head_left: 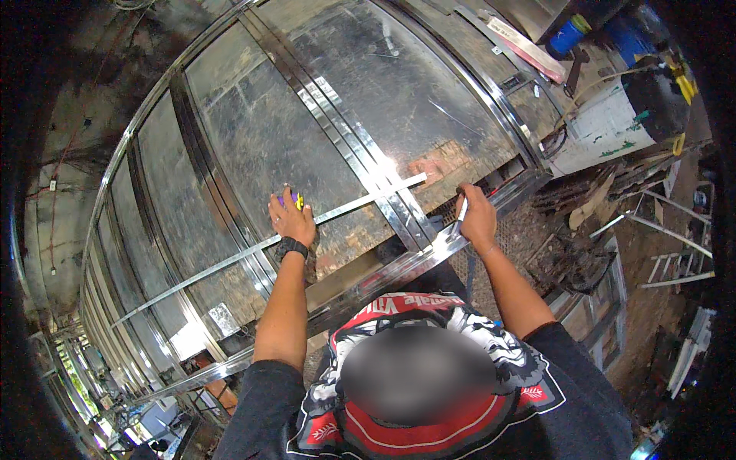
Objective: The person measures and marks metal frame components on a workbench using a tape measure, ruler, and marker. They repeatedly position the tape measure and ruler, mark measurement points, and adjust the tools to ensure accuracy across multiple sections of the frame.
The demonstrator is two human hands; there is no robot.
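A large frame of shiny metal tubes [345, 140] lies before me, its bars running across worn boards. Across these bars rests a long thin metal strip [349, 207]. My left hand [293, 222], with a dark watch at the wrist, is over the strip; its fingers curl around a small purple-and-yellow object [297, 202], mostly hidden, so I cannot tell its kind. At the frame's near edge, right of the strip's end, my right hand [478, 220] grips a slim whitish piece [463, 211] between thumb and fingers. Its exact kind is unclear.
A blue can [569, 34] and a red-and-white long box [524, 47] lie at the far right. Beyond the frame's right side are a whitish panel [598, 132], yellow-handled tools [681, 80] and metal racks [675, 238] on the cluttered floor.
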